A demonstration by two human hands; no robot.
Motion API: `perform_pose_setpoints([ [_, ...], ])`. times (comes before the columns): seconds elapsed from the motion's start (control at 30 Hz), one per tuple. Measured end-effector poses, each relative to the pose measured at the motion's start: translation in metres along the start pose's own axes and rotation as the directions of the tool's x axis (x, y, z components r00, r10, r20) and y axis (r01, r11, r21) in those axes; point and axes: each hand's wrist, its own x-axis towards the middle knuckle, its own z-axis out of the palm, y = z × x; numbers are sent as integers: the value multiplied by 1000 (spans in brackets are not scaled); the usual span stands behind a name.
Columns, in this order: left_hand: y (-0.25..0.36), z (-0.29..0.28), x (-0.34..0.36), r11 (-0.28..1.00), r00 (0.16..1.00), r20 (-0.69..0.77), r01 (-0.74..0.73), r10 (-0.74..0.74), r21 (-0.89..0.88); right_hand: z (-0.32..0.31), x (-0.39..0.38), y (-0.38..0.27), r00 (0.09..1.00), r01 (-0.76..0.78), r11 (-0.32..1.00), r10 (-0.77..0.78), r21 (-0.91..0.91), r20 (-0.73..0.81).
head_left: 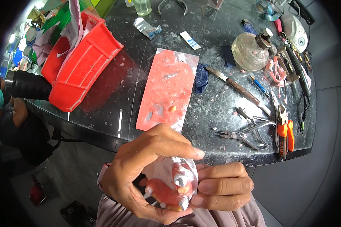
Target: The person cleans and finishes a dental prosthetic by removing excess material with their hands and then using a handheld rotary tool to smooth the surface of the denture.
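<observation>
Close to my lap, in front of the bench edge, I hold a white plaster dental cast (155, 169) with pink wax and a few teeth on it. Curved around its left side is my left hand (140, 170), thumb and fingers closed on the cast. My right hand (225, 187) presses its bent fingertips against the cast's right side; its thumb is mostly hidden. White patches cover parts of the pink wax. Just beyond my hands lies a flat pink wax sheet (166, 89) with small scraps on it.
A red plastic bin (83, 64) with papers stands at left. To the right lie a wooden-handled knife (240, 90), metal pliers (242, 136), orange-handled cutters (284, 128) and a glass bottle of clear liquid (250, 51). A handpiece (299, 68) lies at far right.
</observation>
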Motion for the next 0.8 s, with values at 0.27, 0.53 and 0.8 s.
perform_pose_setpoints([
  [0.27, 1, 11, -9, 998, 990, -137, -37, 30, -46, -5, 14, 0, 995, -23, 999, 21, 22, 93],
  [0.53, -3, 20, -6, 994, 972, -218, -98, 86, -45, -11, 14, -1, 988, 8, 998, 1, -55, 157],
  [0.8, -4, 19, -7, 992, 979, -166, -123, 118, -20, -11, 14, -3, 987, 9, 996, 5, -84, 161],
])
